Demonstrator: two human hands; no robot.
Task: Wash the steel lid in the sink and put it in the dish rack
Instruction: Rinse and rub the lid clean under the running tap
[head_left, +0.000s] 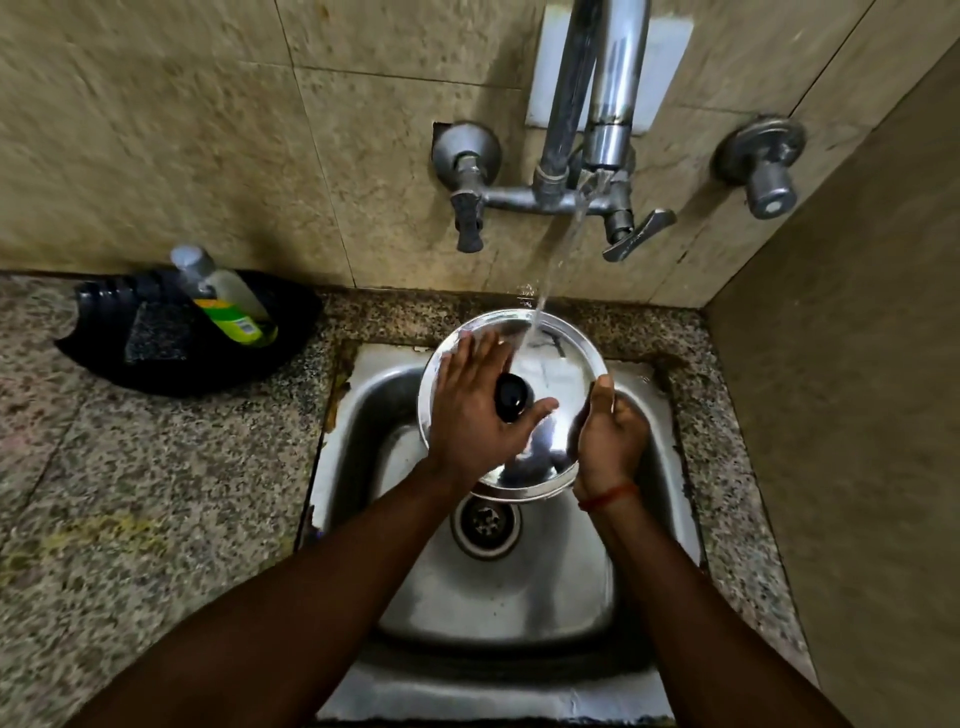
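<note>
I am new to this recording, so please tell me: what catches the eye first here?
First, the shiny steel lid held over the sink at the centre, with tap water pouring onto its far side. The left hand lies flat on it beside the black knob, while the right hand grips its right rim. A green-labelled bottle leans in a black tray on the left counter.

The left hand (475, 410) lies flat on the steel lid (558, 376) beside its knob (511, 397); the right hand (610, 439) grips its right rim, over the sink (519, 592). Tap water (563, 249) hits the lid's far part. Far left, a soap bottle (226, 299) leans in a black tray (156, 376).
</note>
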